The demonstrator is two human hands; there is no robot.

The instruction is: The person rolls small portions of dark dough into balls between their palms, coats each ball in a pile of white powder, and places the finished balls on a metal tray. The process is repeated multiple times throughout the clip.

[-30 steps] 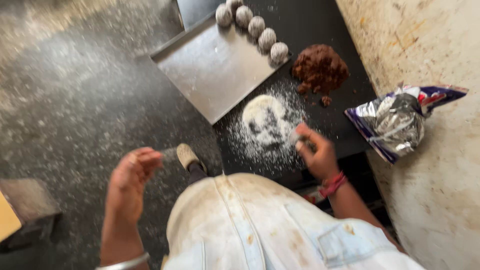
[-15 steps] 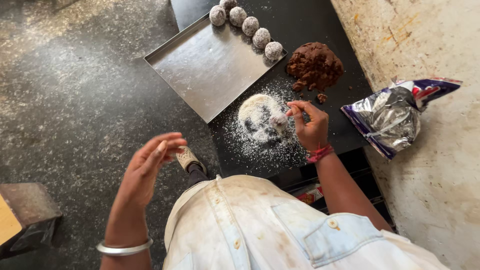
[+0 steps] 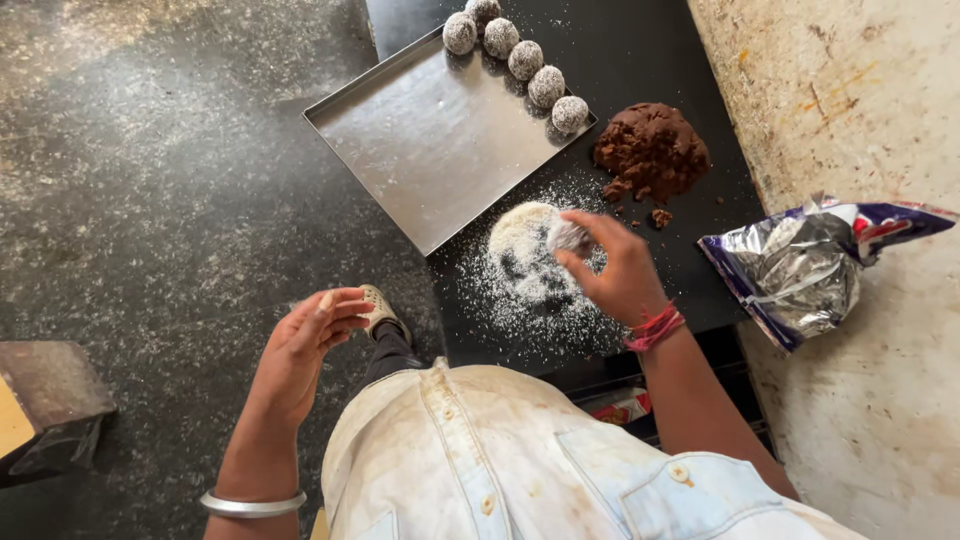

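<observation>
My right hand (image 3: 622, 270) pinches a small white-coated ball (image 3: 567, 237) just above a pile of white flakes (image 3: 530, 262) strewn over the black table (image 3: 690, 225). Beyond it lies a lump of brown dough (image 3: 652, 150). A metal tray (image 3: 430, 155) at the table's left end carries several coated balls (image 3: 527, 58) in a row along its far edge. My left hand (image 3: 305, 345) hovers off the table, over the floor, palm up, fingers loosely apart, holding nothing.
An opened foil bag (image 3: 800, 265) lies on the pale counter to the right. My shoe (image 3: 378, 308) stands on the dark speckled floor below the left hand. A dark block (image 3: 50, 400) sits at the lower left.
My right hand has lifted the coated ball off the flake pile and turned it in the fingers. My left hand rose and opened palm up.
</observation>
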